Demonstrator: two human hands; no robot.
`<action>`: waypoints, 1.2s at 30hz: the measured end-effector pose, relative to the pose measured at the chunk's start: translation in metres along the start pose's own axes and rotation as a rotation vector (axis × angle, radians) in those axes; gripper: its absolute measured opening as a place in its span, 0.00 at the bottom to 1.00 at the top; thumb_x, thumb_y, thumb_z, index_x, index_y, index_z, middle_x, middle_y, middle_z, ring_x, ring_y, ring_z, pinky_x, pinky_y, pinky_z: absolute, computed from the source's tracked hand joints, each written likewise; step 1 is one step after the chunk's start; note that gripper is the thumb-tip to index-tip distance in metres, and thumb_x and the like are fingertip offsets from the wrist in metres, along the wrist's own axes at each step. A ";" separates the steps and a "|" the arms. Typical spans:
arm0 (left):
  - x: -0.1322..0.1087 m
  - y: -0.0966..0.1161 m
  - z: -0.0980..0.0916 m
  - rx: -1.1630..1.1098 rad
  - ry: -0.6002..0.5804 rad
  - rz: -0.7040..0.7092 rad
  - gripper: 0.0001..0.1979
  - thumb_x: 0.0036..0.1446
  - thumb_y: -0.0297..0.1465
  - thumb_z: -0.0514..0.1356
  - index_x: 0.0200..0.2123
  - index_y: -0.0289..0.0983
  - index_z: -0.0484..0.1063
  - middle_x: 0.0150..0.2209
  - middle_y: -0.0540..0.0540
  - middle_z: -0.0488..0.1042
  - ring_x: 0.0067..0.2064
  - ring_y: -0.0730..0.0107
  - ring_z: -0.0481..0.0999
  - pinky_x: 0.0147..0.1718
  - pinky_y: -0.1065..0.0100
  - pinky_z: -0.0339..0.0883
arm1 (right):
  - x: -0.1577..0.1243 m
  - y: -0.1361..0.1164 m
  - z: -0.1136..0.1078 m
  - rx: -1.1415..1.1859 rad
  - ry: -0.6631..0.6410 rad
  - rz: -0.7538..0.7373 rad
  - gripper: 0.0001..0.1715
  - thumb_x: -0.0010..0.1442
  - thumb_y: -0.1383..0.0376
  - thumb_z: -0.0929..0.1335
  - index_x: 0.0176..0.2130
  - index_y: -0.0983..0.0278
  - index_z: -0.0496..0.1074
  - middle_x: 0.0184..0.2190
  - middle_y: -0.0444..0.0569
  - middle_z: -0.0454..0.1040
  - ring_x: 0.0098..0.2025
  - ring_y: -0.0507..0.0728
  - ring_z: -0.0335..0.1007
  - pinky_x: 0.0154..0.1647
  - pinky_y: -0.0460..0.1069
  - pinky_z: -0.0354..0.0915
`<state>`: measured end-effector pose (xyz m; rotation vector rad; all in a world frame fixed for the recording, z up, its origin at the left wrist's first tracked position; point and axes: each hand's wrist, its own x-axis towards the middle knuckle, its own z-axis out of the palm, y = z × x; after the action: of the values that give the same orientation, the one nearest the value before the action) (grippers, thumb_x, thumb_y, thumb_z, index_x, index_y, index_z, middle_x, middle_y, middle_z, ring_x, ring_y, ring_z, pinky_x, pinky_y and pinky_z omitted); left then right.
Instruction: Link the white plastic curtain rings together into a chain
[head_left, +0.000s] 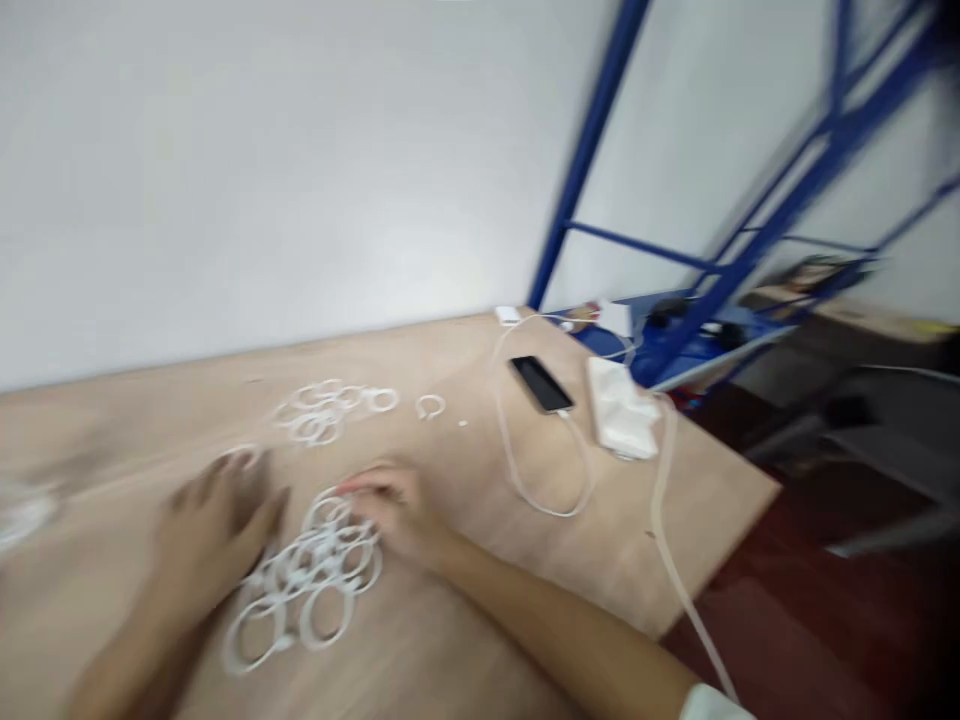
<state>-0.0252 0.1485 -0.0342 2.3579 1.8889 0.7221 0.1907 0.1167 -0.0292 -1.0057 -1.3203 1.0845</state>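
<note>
A heap of white plastic rings [311, 580] lies on the light wooden table [465, 600] right in front of me. My left hand [214, 530] rests at the heap's left side with its fingers stretched out, touching the table. My right hand [390, 510] sits at the heap's right edge, fingers curled onto the upper rings; the picture is blurred, so the grip is unclear. A second, smaller pile of white rings [326, 408] lies farther back, with one single ring [430, 406] beside it.
A black phone [541, 384] lies at the back right with a white cable [547, 470] looped by it, next to a white bundle [621, 412]. A blue metal rack [720, 250] stands beyond the table's right corner. A white wall runs behind.
</note>
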 end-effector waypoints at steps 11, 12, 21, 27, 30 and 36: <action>0.008 0.003 -0.012 -0.120 -0.046 -0.169 0.19 0.57 0.39 0.52 0.47 0.38 0.73 0.42 0.40 0.78 0.45 0.54 0.74 0.47 0.56 0.65 | 0.003 -0.001 0.004 0.017 0.031 0.045 0.10 0.49 0.71 0.68 0.31 0.62 0.79 0.33 0.49 0.76 0.38 0.57 0.70 0.38 0.50 0.65; 0.008 0.006 -0.015 -0.179 -0.046 -0.179 0.19 0.56 0.39 0.53 0.45 0.38 0.74 0.40 0.42 0.78 0.42 0.57 0.75 0.45 0.59 0.67 | 0.003 0.000 0.003 0.015 0.034 0.057 0.10 0.50 0.71 0.68 0.32 0.62 0.79 0.33 0.48 0.76 0.38 0.56 0.70 0.38 0.49 0.65; -0.002 0.074 -0.032 -0.906 -0.197 -0.289 0.19 0.48 0.44 0.65 0.36 0.35 0.77 0.31 0.44 0.79 0.33 0.64 0.77 0.32 0.67 0.71 | 0.000 0.002 0.005 -0.051 -0.074 0.034 0.20 0.54 0.64 0.71 0.48 0.61 0.76 0.33 0.45 0.77 0.31 0.52 0.68 0.33 0.47 0.64; -0.003 0.074 -0.037 -1.111 -0.216 -0.359 0.20 0.47 0.45 0.66 0.36 0.35 0.78 0.32 0.43 0.80 0.33 0.62 0.79 0.30 0.67 0.73 | 0.001 0.004 0.005 -0.033 -0.021 0.025 0.11 0.57 0.60 0.69 0.34 0.63 0.79 0.28 0.47 0.77 0.29 0.53 0.68 0.31 0.48 0.64; -0.003 0.073 -0.035 -1.103 -0.310 -0.323 0.23 0.50 0.45 0.64 0.43 0.35 0.76 0.39 0.41 0.80 0.39 0.59 0.79 0.35 0.65 0.74 | 0.002 0.007 0.005 0.012 0.013 0.036 0.12 0.56 0.59 0.69 0.34 0.63 0.79 0.28 0.48 0.77 0.29 0.54 0.69 0.32 0.48 0.65; -0.011 0.085 -0.024 -1.056 -0.405 -0.303 0.31 0.50 0.42 0.64 0.55 0.34 0.66 0.47 0.37 0.77 0.47 0.55 0.77 0.40 0.59 0.74 | 0.004 0.006 0.005 0.003 0.043 -0.079 0.08 0.55 0.62 0.70 0.31 0.61 0.81 0.30 0.49 0.78 0.34 0.56 0.71 0.36 0.50 0.66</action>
<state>0.0417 0.1103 0.0098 1.3806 1.1780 0.8295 0.1857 0.1217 -0.0337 -0.9617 -1.3119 1.0003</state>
